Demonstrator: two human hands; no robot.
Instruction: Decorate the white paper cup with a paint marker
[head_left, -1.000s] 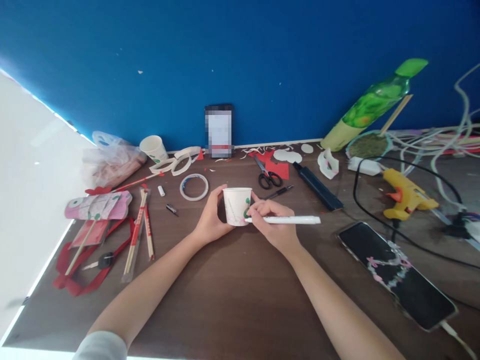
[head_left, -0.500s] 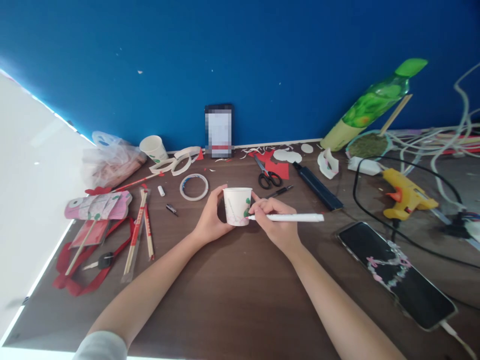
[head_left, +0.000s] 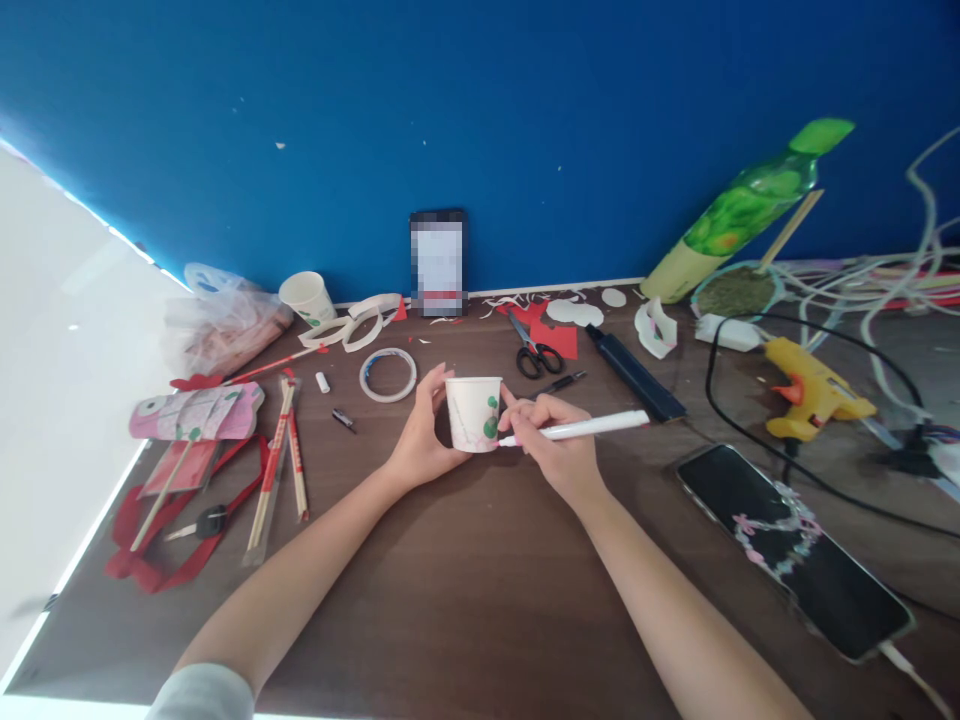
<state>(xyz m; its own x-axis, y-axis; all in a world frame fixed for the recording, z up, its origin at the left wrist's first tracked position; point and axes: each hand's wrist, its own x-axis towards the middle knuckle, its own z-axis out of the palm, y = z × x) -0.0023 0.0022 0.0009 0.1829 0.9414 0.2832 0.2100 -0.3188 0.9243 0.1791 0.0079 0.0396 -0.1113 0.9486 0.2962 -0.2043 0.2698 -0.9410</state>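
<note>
Left hand (head_left: 420,440) cupped; right hand (head_left: 553,440) pinched

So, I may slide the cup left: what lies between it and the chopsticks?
The head view shows the left hand holding the cup, then a small dark piece and, farther back, a small white piece.

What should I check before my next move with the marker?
1. Left hand on the cup: ok, it holds the left side.
2. Cup upright: ok, rim up.
3. Marker in right hand: ok.
4. Marker uncapped: ok, its tip shows.
5. Tip touching the cup: cannot tell; it sits at the lower right edge.
6. Room beyond right hand: not ok, I'd say; the black pen lies close.
</note>
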